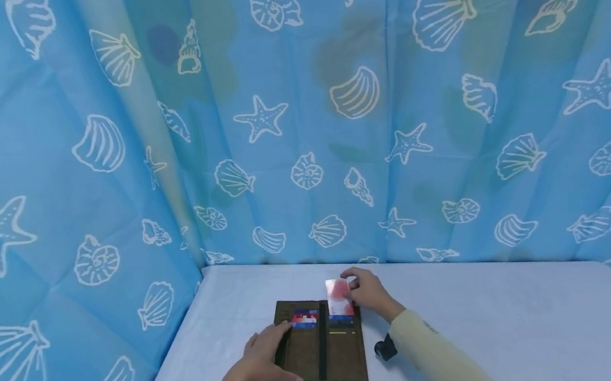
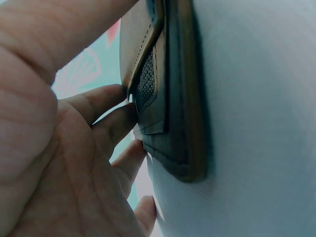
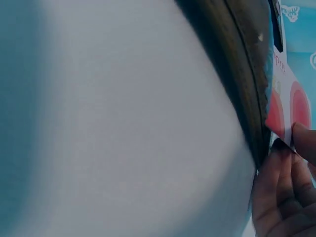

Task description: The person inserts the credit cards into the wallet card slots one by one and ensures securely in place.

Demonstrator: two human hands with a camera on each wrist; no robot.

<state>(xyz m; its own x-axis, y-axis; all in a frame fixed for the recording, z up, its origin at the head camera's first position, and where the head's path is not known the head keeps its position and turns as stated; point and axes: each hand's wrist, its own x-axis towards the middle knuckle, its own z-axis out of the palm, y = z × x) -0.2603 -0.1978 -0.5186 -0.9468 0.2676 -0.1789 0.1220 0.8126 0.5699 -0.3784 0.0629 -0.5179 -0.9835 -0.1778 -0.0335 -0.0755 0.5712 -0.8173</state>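
A brown wallet (image 1: 304, 355) lies spread flat, a dark strap (image 1: 322, 343) running down its middle. My left hand (image 1: 260, 360) rests at its left side, thumb along the near edge and fingers extended over the left panel. In the left wrist view, fingertips (image 2: 129, 116) touch the wallet's edge (image 2: 195, 123). At the top of the right panel, my right hand (image 1: 371, 292) pinches a white card with red circles (image 1: 335, 296) between thumb and fingers. The card stands out above the pocket, its lower end overlapping a blue card (image 1: 341, 319). Blue and red cards (image 1: 304, 318) fill a left pocket.
A white cloth (image 1: 503, 325) covers the table. Blue curtains (image 1: 307, 203) with shell prints hang behind it and along the left side. Small black devices (image 1: 385, 348) sit at both wrists.
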